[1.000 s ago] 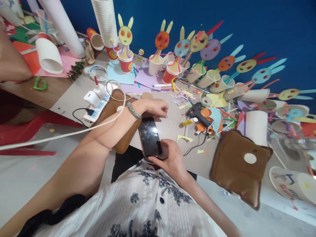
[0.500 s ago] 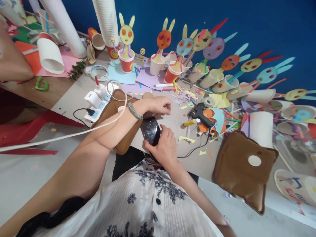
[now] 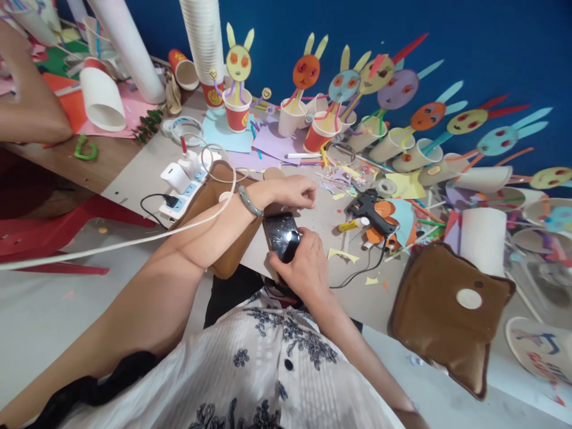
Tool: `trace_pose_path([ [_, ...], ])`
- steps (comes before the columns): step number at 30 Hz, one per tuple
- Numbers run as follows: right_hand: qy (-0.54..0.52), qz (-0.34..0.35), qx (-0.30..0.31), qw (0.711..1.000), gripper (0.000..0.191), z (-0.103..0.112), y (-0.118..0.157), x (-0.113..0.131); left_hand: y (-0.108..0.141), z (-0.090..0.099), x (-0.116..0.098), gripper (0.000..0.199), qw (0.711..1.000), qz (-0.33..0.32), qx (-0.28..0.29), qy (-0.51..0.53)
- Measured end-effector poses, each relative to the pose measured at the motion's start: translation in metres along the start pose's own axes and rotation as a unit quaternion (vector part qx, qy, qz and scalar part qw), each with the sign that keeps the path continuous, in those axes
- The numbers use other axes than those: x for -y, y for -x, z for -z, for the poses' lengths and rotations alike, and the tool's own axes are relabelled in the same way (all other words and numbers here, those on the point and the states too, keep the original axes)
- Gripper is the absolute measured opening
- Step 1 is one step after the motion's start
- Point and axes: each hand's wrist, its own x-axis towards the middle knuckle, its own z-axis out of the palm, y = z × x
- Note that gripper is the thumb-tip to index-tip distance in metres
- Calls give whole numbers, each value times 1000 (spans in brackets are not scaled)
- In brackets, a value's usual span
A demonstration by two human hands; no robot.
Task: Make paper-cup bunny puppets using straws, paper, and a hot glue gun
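Observation:
A black phone (image 3: pixel 282 233) lies at the near edge of the grey table (image 3: pixel 353 298). My right hand (image 3: pixel 307 262) is closed round the phone's near end, thumb on one side and fingers on the other. Just beyond the phone, my left hand (image 3: pixel 298 192) rests with its fingers curled, a bangle (image 3: pixel 251 201) on the wrist; whether anything is in its fingers cannot be made out. My left forearm lies across a brown cushion (image 3: pixel 235 253). To the right are a black glue gun (image 3: pixel 372 211) and a yellow glue stick (image 3: pixel 353 224).
Paper-cup rabbit figures (image 3: pixel 238 107) line the blue wall. A white power strip (image 3: pixel 184 192) and cable are at the left. Another brown cushion (image 3: pixel 447 310) lies at the right. Paper scraps and tape rolls litter the table. Another person's arm (image 3: pixel 31 113) is at the upper left.
The whole view has shifted slightly, so things appear a little further right. My right hand still holds the phone, and my left hand stays curled beyond it.

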Motion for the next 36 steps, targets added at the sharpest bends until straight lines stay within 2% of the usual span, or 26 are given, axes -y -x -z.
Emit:
trace_pose_path([
  [2, 12, -20, 18, 1000, 71, 1, -1, 2, 0, 1, 1, 4, 1000, -6, 3, -11],
  [5, 20, -36, 42, 998, 93, 4, 0, 5, -1, 2, 3, 8, 998, -14, 30, -60],
  [7, 6, -25, 53, 998, 108, 6, 3, 3, -2, 3, 3, 13, 995, -14, 47, -86],
  [9, -27, 1, 57, 998, 114, 7, 8, -1, -2, 4, 3, 16, 994, -9, 52, -94],
  [14, -117, 100, 22, 988, 99, 13, 27, -20, -4, 3, 4, 18, 993, -3, 47, -106],
  [18, -112, 257, -38, 959, 81, 19, 38, -31, -3, 2, 2, 15, 994, 4, 44, -96],
  [21, -102, 366, -30, 925, 71, 22, 43, -32, -1, 3, 0, 13, 995, 2, 45, -83],
  [23, -106, 394, -15, 913, 67, 21, 44, -31, 0, 2, 0, 12, 996, -2, 42, -80],
  [27, -81, 392, -2, 917, 69, 17, 41, -29, -1, 2, 2, 12, 996, -7, 35, -77],
  [31, 8, 292, -40, 955, 87, 14, 35, -32, -4, 2, 4, 10, 997, -25, 21, -76],
  [33, 2, 267, -66, 962, 90, 14, 36, -36, -6, 1, 5, 7, 997, -34, 8, -62],
  [36, -33, 274, -85, 957, 82, 15, 42, -40, -8, 0, 6, 7, 999, -38, -21, -23],
])
